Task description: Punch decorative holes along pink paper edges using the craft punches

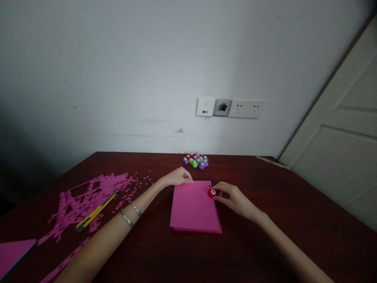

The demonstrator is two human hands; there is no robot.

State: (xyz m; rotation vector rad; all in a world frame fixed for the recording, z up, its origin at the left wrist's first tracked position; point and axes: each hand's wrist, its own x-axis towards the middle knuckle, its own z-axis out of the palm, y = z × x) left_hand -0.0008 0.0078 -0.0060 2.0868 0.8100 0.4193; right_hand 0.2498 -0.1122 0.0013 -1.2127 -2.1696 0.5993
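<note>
Two or more pink sheets of paper [193, 208], slightly offset from each other, lie on the table in front of me. My left hand [178, 177] is at their far left corner, fingers curled and pinching the top edge. My right hand [231, 195] grips a small red craft punch [212, 193] between thumb and fingers at the upper right edge of the paper. A white ring with a dark centre shows on the punch. A small dark hole or mark appears in the paper just above it.
Several red, green and purple craft punches [196, 160] cluster near the wall. To the left are cut pink paper scraps [88, 196], tiny punched bits [132, 188] and a yellow utility knife [98, 210]. A ruler-like strip [272, 162] lies far right; more pink paper [14, 253] is near left.
</note>
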